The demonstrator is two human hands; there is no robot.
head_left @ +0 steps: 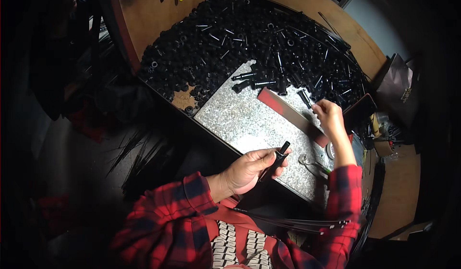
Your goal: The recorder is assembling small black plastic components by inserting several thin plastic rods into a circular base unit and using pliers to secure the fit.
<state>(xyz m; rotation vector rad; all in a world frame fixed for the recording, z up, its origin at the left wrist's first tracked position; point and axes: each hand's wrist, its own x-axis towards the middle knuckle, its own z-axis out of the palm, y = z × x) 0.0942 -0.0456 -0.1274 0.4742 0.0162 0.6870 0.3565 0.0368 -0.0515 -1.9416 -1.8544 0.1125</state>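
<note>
Left hand (250, 170) closed round black tube (280, 157) at grey board (225, 118) edge. Right hand (329, 117) extended, fingertips nearly together at second tube (304, 98), hold unclear. Bare board left of red bar (274, 103).

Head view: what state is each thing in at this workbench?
Left hand: closed around a black tube.
Black tube: held, tilted.
Right hand: fingers bent at the end of a black part; grip unclear.
Heap of black parts: loose, jumbled.
Red-brown bar: set diagonally.
Speckled board: partly covered.
</note>
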